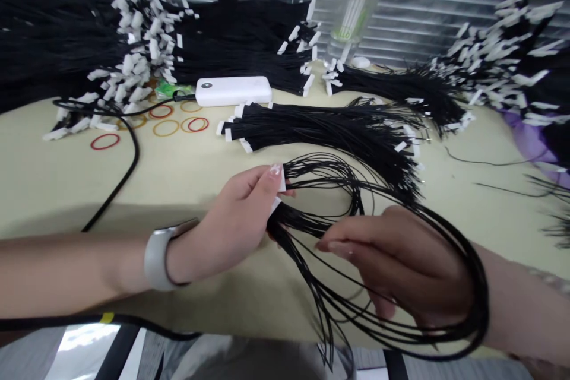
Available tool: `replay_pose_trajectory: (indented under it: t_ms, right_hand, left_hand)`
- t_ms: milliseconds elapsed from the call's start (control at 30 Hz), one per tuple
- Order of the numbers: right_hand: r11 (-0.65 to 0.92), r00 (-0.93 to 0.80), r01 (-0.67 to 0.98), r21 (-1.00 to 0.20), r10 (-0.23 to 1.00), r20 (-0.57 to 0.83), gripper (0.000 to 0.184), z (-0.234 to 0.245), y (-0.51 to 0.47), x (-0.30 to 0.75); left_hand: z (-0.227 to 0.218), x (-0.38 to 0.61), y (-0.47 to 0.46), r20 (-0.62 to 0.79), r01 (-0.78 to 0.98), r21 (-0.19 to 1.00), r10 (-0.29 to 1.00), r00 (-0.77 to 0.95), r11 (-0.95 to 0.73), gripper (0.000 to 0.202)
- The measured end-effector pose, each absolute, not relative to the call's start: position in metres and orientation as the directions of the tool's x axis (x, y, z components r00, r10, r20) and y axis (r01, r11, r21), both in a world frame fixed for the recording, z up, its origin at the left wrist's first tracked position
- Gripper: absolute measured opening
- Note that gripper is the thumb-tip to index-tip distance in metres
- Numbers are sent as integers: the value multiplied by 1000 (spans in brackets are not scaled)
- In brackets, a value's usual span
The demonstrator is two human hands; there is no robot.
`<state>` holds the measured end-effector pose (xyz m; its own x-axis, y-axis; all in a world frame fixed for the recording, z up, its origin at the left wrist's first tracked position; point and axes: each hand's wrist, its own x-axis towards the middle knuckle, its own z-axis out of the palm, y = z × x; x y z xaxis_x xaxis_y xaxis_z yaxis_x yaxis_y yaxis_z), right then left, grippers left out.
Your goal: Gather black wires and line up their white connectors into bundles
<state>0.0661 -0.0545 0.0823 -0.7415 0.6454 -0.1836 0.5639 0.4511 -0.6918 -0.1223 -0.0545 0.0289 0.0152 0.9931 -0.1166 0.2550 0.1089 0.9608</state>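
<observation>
My left hand (236, 222), with a grey watch on the wrist, pinches the white-tagged ends of a bundle of thin black cords (332, 175). The cords loop out to the right and curve back around my right hand (401, 267). That hand lies inside the loop with its fingers curled over several strands, and the loose ends trail down toward the table's front edge. A flat bundle of tagged black cords (320, 127) lies just behind both hands.
Big heaps of white-tagged black cords (133, 24) fill the back left, and more (494, 53) the back right. A white power bank (234, 90), coloured rubber bands (165, 127), a black cable (129, 166) and a clear bottle (356, 12) sit on the beige table (187, 178).
</observation>
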Motion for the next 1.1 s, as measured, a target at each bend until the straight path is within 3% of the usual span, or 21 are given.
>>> replay_pose_trajectory:
  t_ms: [100,400,633,867,1033,1100]
  right_hand:
    - [262,-737,549,-794,599,-312,31,74,-54,55]
    - [323,-725,562,-761,635,-266,29,57,-61,48]
    - [236,-715,553,-799,627,-309,34,54,-60,47]
    - [263,-652,619,-740,697,-297,24,53,-63,45]
    - [293,-678,645,-706,645,-353,13,56,-53,58]
    - [348,-658,672,-653,686,-312,11,63,-43,69]
  left_hand:
    - [33,-122,-57,-87,324,943,995,39,70,38]
    - [33,-122,-58,-37,335,942,997,72,11,36]
    - [33,-121,-57,-23,336,942,997,79,-4,35]
    - [36,-120,-56,6,354,934,995,104,-43,35]
    - [34,-119,-57,-131,208,973,983,132,102,35]
    - [33,-120,-58,-184,147,976,973,140,163,35]
